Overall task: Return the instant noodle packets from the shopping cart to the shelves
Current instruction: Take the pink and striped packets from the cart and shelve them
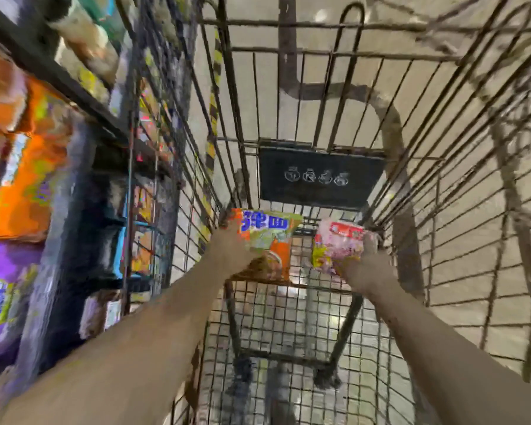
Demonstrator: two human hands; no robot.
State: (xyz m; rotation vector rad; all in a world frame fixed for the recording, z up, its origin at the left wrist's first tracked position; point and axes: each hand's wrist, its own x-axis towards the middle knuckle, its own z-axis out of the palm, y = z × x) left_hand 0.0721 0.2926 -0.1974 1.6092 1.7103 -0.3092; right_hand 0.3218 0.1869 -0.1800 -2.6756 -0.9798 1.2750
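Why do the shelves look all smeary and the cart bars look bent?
Head view: the shelves on the left are smeared by motion blur, while the packets in the left hand and right hand are clearer; the wide-angle lens bows the cart wires outward.

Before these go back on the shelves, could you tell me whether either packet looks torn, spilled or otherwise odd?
Nothing stands out. The left hand grips an orange and green packet, the right hand a pink one, both inside the cart. The picture is blurred, so small tears would not show.
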